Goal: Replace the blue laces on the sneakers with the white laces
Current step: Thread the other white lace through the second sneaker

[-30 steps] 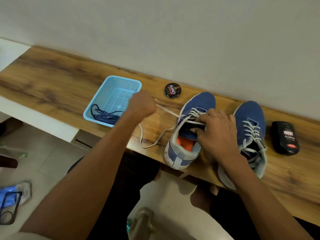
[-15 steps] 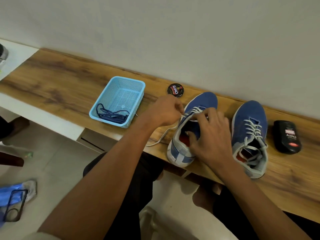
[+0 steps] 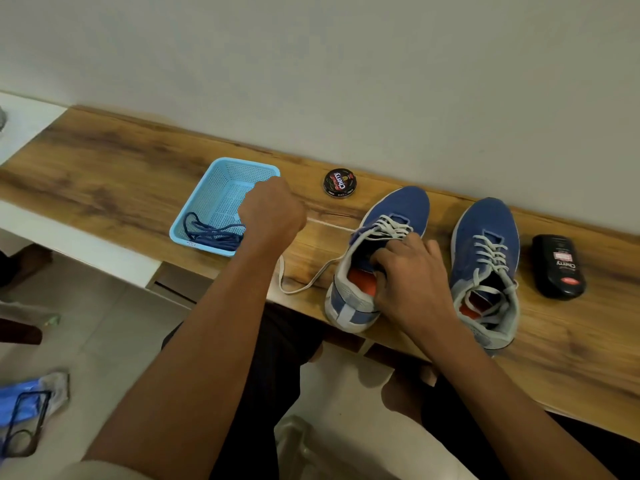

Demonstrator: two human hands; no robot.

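Observation:
Two blue sneakers stand on the wooden shelf (image 3: pixel 104 161), both threaded with white laces. My right hand (image 3: pixel 412 275) grips the tongue and collar of the left sneaker (image 3: pixel 391 213). My left hand (image 3: pixel 273 213) is a fist to the left of that shoe, holding one end of its white lace (image 3: pixel 329 225) pulled taut. The lace's other end (image 3: pixel 298 285) trails loose on the wood. The right sneaker (image 3: pixel 485 244) is fully laced. The blue laces (image 3: pixel 211 233) lie heaped in a light blue basket (image 3: pixel 225 181).
A round black shoe polish tin (image 3: pixel 340 183) sits near the wall behind the left sneaker. A black polish bottle (image 3: pixel 557 266) lies at the right of the shoes. The wall runs close behind the shelf. Below are my legs and a tiled floor.
My left hand went to the left sneaker's eyelets, then drew back left toward the basket, pulling the white lace taut. My right hand shifted its grip on the shoe's opening.

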